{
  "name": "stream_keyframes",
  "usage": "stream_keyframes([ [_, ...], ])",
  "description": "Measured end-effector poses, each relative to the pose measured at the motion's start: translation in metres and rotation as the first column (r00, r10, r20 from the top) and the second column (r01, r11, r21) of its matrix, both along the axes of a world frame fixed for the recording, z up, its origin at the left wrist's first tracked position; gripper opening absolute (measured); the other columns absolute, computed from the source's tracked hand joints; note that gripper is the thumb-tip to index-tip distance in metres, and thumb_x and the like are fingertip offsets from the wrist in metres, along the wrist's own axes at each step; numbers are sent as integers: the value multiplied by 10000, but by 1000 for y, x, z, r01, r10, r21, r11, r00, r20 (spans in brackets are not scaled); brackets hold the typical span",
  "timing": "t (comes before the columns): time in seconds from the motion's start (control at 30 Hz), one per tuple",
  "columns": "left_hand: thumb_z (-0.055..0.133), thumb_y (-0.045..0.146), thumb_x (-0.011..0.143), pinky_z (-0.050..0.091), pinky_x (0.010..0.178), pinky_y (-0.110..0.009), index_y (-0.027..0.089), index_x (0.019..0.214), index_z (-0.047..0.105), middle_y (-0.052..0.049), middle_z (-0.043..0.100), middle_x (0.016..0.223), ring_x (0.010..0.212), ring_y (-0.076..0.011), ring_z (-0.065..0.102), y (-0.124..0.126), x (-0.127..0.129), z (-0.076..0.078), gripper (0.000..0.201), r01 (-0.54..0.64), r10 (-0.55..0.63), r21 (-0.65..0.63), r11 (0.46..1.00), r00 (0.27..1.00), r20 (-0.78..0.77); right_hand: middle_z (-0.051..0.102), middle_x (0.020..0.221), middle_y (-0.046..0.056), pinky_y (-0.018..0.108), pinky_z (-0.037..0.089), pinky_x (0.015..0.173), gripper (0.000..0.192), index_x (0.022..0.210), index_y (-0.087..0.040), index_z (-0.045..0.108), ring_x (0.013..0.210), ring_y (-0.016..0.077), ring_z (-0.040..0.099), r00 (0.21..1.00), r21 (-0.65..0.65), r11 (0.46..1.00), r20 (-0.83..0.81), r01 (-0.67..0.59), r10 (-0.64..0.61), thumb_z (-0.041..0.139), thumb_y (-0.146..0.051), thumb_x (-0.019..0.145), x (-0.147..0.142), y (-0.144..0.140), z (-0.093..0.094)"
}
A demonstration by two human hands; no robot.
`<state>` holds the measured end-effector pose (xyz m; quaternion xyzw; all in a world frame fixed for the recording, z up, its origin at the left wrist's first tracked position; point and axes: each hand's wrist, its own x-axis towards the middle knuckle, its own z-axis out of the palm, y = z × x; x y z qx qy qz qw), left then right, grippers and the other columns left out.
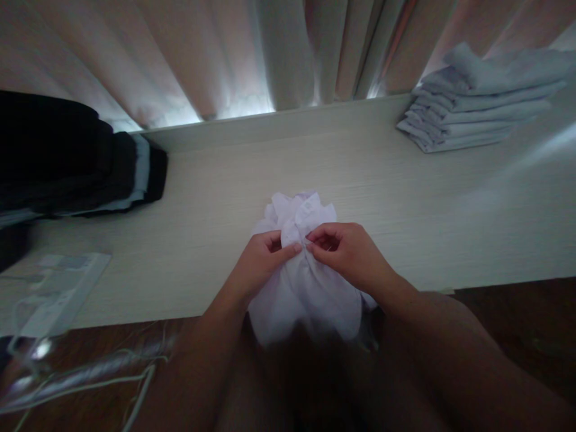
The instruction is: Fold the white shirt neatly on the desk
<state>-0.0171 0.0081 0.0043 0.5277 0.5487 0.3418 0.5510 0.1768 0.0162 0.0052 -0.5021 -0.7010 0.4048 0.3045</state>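
Observation:
A white shirt (pixel 310 294) lies bunched over the front edge of the pale surface, its lower part hanging toward me. My left hand (pixel 270 252) is closed on the cloth near the shirt's upper middle, thumb on top and fingers tucked underneath. Just to its right, my right hand (pixel 335 243) pinches the same cloth between thumb and fingertips. The fingertips of both hands almost meet at the front seam. Whether a button is between them is too small to make out. Crumpled folds of the shirt stand up beyond the hands.
Folded white garments (pixel 477 108) are stacked at the back right. A pile of dark clothes (pixel 67 162) sits at the left. Near the front left lies a white power strip (pixel 67 294), with cables (pixel 99 384) below. Curtains (pixel 216 54) hang along the back edge.

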Motion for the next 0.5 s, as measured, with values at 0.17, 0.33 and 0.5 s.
stream_keyframes([
  [0.17,769,330,756,460,586,-260,151,797,782,-36,736,733,662,-194,628,-1,2,1,184,-35,35,6,999,999,-36,750,858,38,282,492,667,129,905,-210,755,741,178,660,1000,20,1000,16,8,-9,689,-268,810,0,1,-2],
  [0.33,780,311,746,439,550,-246,154,712,767,-16,710,667,602,-167,594,-2,5,5,161,-50,49,-5,999,998,-51,755,851,37,288,492,666,126,901,-211,764,742,182,665,998,38,999,65,6,-8,686,-266,818,-1,1,1],
  [0.5,785,337,747,431,551,-242,155,738,773,-21,717,696,617,-165,593,-2,3,4,182,-35,35,9,999,998,-47,759,847,35,295,502,675,144,922,-216,775,738,184,670,995,66,998,99,7,-14,682,-263,822,-1,1,2],
])
